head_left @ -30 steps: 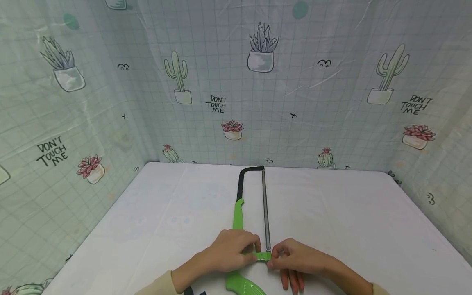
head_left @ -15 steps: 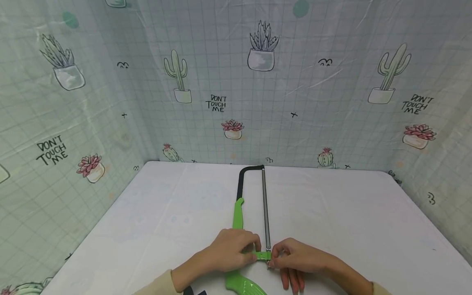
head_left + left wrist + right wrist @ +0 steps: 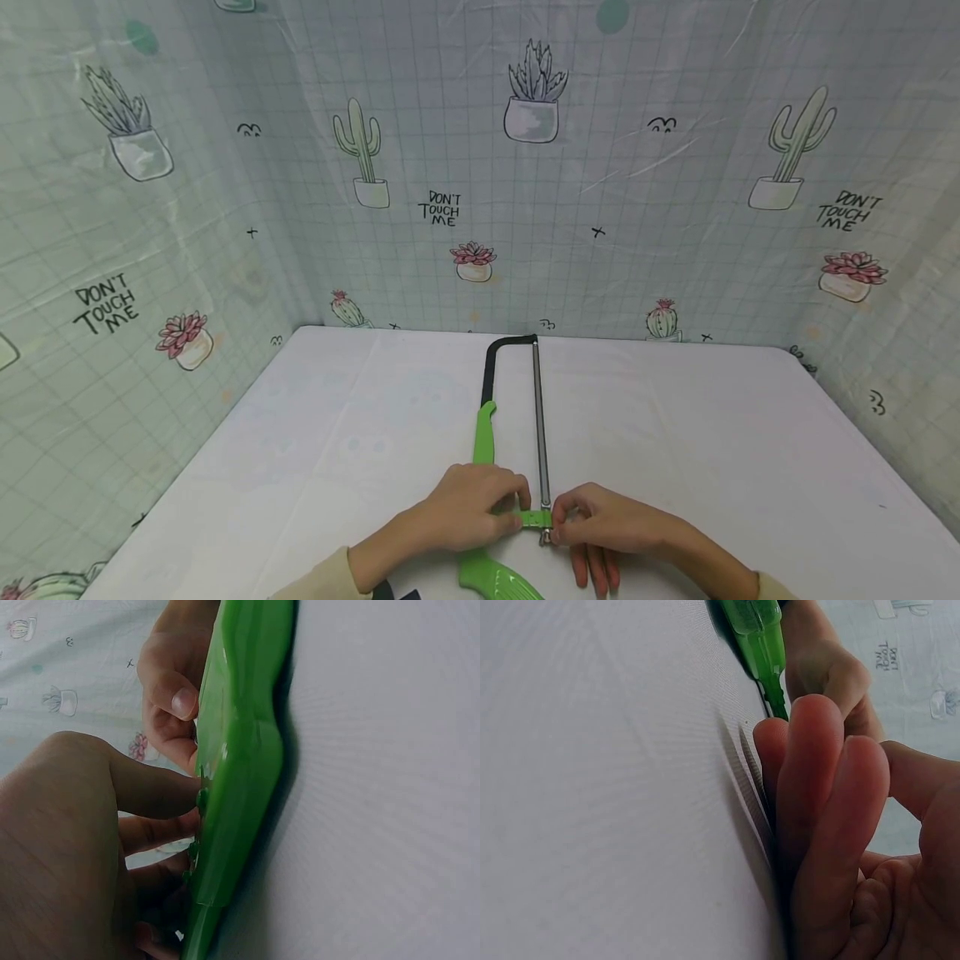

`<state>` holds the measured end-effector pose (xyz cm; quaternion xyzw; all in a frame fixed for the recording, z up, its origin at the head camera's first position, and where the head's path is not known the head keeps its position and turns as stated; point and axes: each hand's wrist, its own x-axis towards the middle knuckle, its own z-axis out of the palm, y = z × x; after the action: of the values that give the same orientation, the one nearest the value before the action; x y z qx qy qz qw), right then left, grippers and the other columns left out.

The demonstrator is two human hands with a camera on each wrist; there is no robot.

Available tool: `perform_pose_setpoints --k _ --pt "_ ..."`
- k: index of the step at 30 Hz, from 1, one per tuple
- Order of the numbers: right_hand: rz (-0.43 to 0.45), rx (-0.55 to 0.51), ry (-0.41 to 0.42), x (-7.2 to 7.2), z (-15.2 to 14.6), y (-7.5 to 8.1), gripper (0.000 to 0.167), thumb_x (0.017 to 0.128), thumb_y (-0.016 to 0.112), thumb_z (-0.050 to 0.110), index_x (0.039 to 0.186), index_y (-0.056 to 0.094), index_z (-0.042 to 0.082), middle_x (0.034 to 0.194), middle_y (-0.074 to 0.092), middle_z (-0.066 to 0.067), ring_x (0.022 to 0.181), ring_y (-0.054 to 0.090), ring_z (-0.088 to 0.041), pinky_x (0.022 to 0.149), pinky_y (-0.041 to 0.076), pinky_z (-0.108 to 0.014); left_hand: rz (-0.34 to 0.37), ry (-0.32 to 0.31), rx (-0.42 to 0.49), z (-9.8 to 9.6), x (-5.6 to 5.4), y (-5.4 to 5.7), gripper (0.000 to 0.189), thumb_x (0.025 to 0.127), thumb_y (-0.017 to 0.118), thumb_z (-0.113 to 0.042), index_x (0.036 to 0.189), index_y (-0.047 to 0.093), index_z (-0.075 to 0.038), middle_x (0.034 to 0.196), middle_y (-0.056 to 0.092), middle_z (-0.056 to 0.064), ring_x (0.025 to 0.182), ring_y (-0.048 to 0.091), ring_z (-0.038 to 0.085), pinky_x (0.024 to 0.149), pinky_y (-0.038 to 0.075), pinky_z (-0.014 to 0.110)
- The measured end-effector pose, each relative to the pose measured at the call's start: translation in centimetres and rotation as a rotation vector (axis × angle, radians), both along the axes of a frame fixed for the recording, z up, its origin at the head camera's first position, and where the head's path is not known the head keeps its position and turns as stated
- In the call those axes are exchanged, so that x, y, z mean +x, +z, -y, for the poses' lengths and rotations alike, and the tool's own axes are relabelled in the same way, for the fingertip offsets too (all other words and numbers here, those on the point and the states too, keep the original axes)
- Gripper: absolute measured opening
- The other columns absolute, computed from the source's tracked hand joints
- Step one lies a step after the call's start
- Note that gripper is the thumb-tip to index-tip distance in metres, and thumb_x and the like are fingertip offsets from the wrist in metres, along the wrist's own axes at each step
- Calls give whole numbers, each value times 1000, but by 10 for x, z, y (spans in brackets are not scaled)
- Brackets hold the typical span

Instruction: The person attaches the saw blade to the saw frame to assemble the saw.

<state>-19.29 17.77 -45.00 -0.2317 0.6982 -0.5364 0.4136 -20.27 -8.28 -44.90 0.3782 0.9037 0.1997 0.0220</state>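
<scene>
A hacksaw (image 3: pixel 485 437) with a green handle, a black front bow and a grey blade (image 3: pixel 541 429) lies flat on the white table, its bow pointing away. My left hand (image 3: pixel 472 508) bends over the green frame, thumb and fingers gripping the short green arm (image 3: pixel 536 519) that reaches toward the blade's near end. Just below that arm sticks out a small metal wing nut (image 3: pixel 546 537). My right hand (image 3: pixel 611 523) pinches it between thumb and index finger, the other fingers hanging down near the table. In the right wrist view those fingers (image 3: pixel 810 772) hide the wing nut.
Dark objects (image 3: pixel 397 593) show partly at the bottom edge, beside the left sleeve. The table (image 3: pixel 705 433) ends at a curtain (image 3: pixel 600 183) printed with cacti, which rises behind and at both sides.
The wing nut shows more plainly below the green arm than a second ago, as my right fingertips shift slightly on it. My left hand keeps its grip and the hacksaw stays in place.
</scene>
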Motion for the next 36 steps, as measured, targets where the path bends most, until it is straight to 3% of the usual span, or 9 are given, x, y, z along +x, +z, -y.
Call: perform_pose_setpoints --k 36 --pt "1 -12 26 -3 -2 1 13 99 55 15 105 59 4 68 73 -5 45 63 -7 42 48 -21 -24 -4 7 -1 -3 2 11 88 67 -34 99 69 -32 80 57 -20 73 48 -5 65 37 18"
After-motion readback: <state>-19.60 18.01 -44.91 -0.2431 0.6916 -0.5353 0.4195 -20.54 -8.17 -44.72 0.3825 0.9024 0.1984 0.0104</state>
